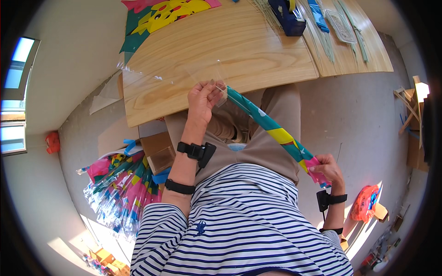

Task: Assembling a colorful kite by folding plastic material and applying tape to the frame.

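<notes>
A long, narrow rolled kite (278, 134) in green, yellow and pink slants across my lap, from the table edge down to the right. My left hand (201, 100) is closed at its upper end, with fingertips pinching a clear plastic sleeve (222, 97) there. How far the sleeve reaches along the roll I cannot tell. Thin transparent film spreads over the table beside those fingers. My right hand (328, 169) grips the pink lower end, thumb on top.
On the wooden table (207, 50) lie a flat kite sheet with a yellow cartoon figure (161, 18), a blue tape dispenser (287, 17), thin sticks (326, 46) and a clear tray (340, 26). Several wrapped rolls (124, 188) and a cardboard box (160, 154) are at left; a red bag (364, 203) is at right.
</notes>
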`<state>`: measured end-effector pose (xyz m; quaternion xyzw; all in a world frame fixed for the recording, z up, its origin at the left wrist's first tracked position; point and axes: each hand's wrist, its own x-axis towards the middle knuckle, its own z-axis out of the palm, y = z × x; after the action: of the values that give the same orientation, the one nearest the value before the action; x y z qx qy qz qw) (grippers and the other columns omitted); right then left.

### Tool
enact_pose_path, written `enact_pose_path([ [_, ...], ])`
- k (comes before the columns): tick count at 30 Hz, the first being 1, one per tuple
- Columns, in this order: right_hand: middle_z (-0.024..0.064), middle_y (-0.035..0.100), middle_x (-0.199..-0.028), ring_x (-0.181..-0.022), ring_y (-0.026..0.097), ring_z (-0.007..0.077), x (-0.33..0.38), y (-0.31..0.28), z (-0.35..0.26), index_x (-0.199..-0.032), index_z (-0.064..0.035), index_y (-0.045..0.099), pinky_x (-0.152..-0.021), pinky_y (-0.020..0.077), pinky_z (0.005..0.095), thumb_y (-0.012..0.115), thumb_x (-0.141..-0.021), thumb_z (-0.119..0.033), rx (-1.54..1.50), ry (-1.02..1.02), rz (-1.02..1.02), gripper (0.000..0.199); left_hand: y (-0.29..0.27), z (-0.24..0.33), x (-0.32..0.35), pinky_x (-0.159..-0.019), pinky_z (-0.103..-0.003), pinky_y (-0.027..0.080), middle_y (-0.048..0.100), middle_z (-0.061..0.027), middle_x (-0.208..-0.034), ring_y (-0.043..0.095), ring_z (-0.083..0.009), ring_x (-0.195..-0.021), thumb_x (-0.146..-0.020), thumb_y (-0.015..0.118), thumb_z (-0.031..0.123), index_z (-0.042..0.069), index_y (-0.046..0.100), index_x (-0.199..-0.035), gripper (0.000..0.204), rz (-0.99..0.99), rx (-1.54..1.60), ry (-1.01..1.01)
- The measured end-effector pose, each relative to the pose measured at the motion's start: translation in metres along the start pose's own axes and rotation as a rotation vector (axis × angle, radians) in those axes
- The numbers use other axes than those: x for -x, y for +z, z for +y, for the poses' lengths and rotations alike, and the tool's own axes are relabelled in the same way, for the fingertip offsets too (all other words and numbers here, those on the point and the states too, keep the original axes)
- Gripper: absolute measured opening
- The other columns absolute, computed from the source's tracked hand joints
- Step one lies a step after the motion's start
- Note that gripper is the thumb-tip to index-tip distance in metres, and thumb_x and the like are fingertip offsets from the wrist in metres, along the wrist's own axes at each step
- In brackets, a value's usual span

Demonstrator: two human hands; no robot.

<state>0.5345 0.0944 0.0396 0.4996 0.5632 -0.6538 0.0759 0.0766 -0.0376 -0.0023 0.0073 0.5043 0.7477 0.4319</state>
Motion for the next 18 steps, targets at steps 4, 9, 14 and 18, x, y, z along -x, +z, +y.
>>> enact_pose_path([
  [4, 0.0088, 0.073, -0.080, -0.068, 0.066, 0.0163, 0.004, 0.002, -0.006, -0.096, 0.0060, 0.075, -0.065, 0.0545, 0.0312, 0.076, -0.076, 0.001, 0.005, 0.009, 0.002, 0.020, -0.004, -0.004, -0.003, -0.085, -0.044, 0.064, 0.074, -0.0200, -0.112, 0.073, -0.0333, -0.106, -0.100, 0.065, 0.007, 0.006, 0.063, -0.102, 0.003, -0.009, 0.075, 0.004],
  [9, 0.0073, 0.072, -0.079, -0.068, 0.065, 0.0157, 0.006, 0.002, -0.004, -0.094, 0.0051, 0.075, -0.065, 0.0540, 0.0307, 0.077, -0.076, 0.000, 0.022, 0.010, 0.012, 0.019, -0.001, -0.005, -0.005, -0.088, -0.050, 0.063, 0.073, -0.0206, -0.115, 0.072, -0.0349, -0.111, -0.099, 0.066, 0.006, 0.007, 0.063, -0.102, 0.004, -0.005, 0.091, 0.024],
  [14, 0.0054, 0.071, -0.077, -0.067, 0.064, 0.0144, 0.008, -0.002, 0.004, -0.095, 0.0047, 0.075, -0.064, 0.0530, 0.0306, 0.078, -0.076, -0.001, 0.060, 0.008, 0.007, 0.020, 0.002, -0.002, -0.007, -0.089, -0.054, 0.063, 0.072, -0.0221, -0.118, 0.071, -0.0362, -0.113, -0.098, 0.065, 0.004, 0.005, 0.063, -0.102, 0.005, 0.086, 0.107, 0.062],
  [18, 0.0055, 0.071, -0.077, -0.067, 0.064, 0.0141, 0.007, 0.000, 0.010, -0.095, 0.0045, 0.076, -0.063, 0.0528, 0.0304, 0.078, -0.076, -0.001, 0.057, 0.013, 0.041, 0.020, 0.006, -0.002, -0.003, -0.089, -0.055, 0.063, 0.072, -0.0225, -0.119, 0.070, -0.0372, -0.114, -0.098, 0.065, 0.004, 0.004, 0.063, -0.103, 0.005, 0.094, 0.133, 0.057],
])
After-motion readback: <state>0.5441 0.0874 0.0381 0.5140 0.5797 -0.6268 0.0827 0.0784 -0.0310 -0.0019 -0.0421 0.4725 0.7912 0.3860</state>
